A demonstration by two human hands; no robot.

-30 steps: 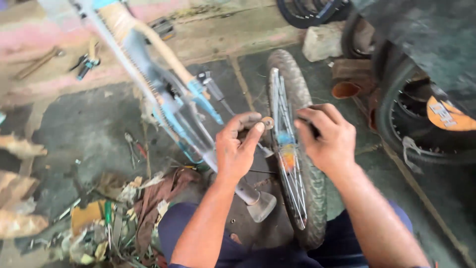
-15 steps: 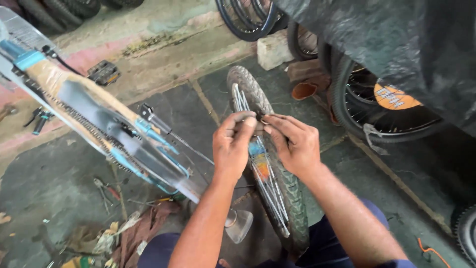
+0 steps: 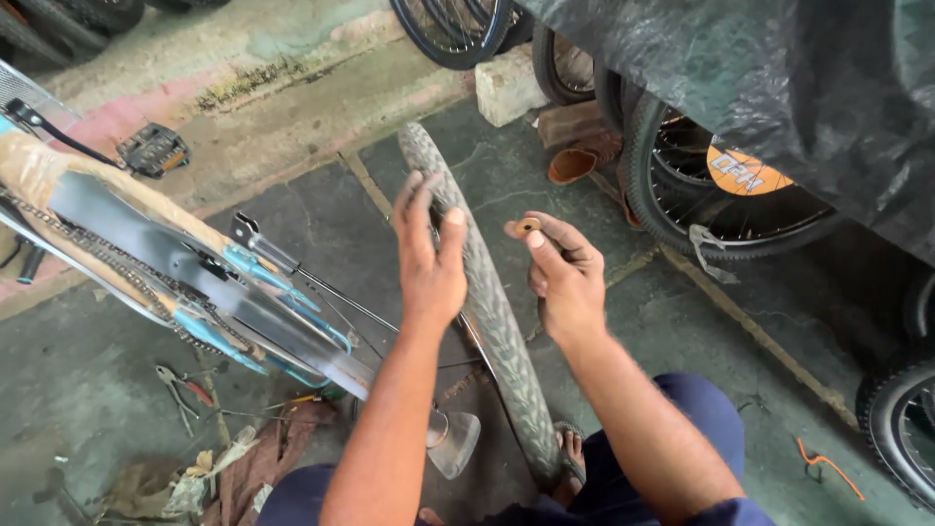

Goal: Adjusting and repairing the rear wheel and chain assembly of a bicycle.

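My right hand (image 3: 563, 282) pinches a small round washer (image 3: 529, 225) at two o'clock of the bicycle wheel (image 3: 487, 312), already off it, while my left hand (image 3: 429, 258), open-fingered, rests against the tyre.

We see a small round washer (image 3: 529, 225), brass-coloured with a dark hole in its middle, pinched at the fingertips of our right hand (image 3: 563, 278), its flat face turned up toward us. It sits just to the right of the bicycle wheel (image 3: 487, 312), which stands upright on its grey knobby tyre. Our left hand (image 3: 429, 255) rests against that tyre's upper part, fingers raised.
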